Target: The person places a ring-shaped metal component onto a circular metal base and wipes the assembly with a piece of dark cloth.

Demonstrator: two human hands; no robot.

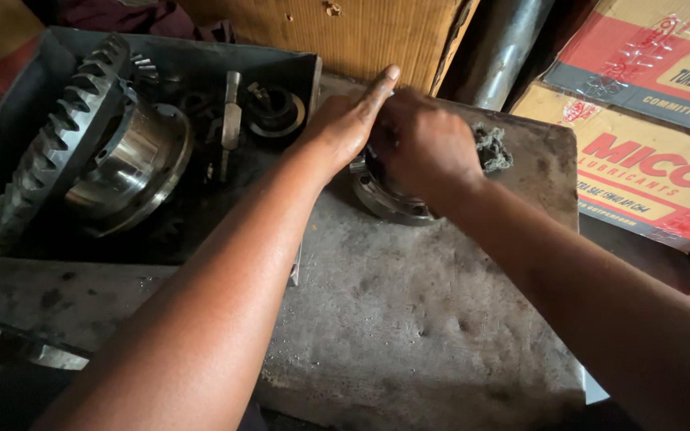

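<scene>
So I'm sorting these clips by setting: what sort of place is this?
Probably a vehicle repair workshop: a large ring gear sits in a greasy metal tray, both hands work a round metal part, and lubricant cartons stand alongside.

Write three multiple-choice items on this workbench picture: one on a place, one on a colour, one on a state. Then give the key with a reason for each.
1. Where does the large ring gear lie?
A. In the dark metal tray at the left
B. On the cardboard boxes
C. Under the right hand

2. What colours are the cardboard boxes at the right?
A. Blue and white
B. Red and yellow
C. Plain green

3. How do the hands stand to the round metal flanged part?
A. Both far from it
B. Only the left touches it
C. Left hand and right hand both rest on it

Key: 1 A, the gear leans inside the tray; 2 B, red print on yellow shows; 3 C, both hands cover its top.
</scene>
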